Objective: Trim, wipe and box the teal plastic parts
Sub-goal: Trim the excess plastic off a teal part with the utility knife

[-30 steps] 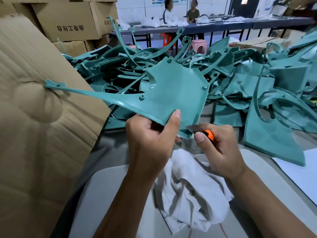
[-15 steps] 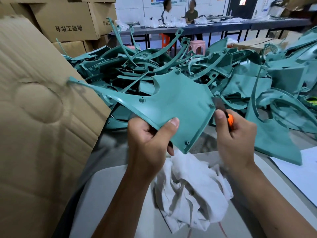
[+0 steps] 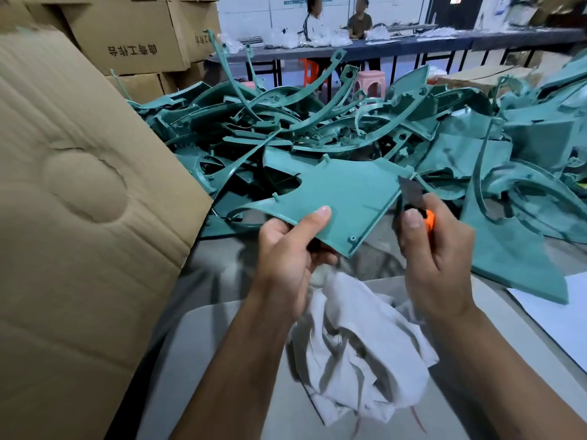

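Teal panel (image 3: 343, 198) pinched in left hand (image 3: 286, 258); right hand (image 3: 435, 258) grips knife (image 3: 413, 198), whose blade could slip off the edge toward that thumb.

light: dim, even indoor — blur: slight motion — edges: wide-angle warp

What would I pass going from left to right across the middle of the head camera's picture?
Cardboard flap → left hand gripping the held teal part → knife blade in the right hand → loose teal panel lying at the pile's right edge.
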A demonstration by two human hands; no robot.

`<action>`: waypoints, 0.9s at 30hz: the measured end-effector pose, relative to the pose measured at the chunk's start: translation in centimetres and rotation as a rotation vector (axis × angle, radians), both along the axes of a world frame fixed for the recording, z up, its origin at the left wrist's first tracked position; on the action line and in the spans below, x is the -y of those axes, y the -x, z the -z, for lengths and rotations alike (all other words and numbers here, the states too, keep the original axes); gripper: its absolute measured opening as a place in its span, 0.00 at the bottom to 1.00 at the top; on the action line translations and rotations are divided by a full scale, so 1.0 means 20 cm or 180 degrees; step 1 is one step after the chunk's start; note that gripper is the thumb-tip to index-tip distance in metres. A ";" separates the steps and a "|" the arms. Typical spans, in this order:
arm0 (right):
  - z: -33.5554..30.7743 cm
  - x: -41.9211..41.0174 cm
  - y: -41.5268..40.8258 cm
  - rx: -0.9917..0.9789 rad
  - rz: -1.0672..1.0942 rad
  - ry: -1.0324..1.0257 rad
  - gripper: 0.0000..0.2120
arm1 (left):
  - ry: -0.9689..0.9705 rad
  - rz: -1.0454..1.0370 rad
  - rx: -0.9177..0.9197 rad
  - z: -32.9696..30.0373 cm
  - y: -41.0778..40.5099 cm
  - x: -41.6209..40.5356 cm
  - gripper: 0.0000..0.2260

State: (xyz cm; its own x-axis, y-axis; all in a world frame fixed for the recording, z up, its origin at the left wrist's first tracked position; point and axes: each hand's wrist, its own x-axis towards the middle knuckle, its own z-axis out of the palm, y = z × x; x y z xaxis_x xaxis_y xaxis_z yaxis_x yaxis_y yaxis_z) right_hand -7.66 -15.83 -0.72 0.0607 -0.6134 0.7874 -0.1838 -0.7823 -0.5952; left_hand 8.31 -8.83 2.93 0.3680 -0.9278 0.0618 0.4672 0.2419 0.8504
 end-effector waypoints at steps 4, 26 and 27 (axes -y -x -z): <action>-0.01 -0.03 -0.01 -0.0649 -0.0531 0.0092 0.19 | -0.0098 -0.0104 -0.0026 -0.01 0.02 0.00 0.04; -0.05 0.09 0.13 -0.0911 0.1500 -0.0797 0.21 | 0.0282 0.0405 0.0462 0.04 -0.06 0.00 0.04; -0.05 0.10 0.14 -0.0805 0.1476 -0.0958 0.18 | 0.0385 0.0563 0.0559 0.04 -0.05 0.00 0.05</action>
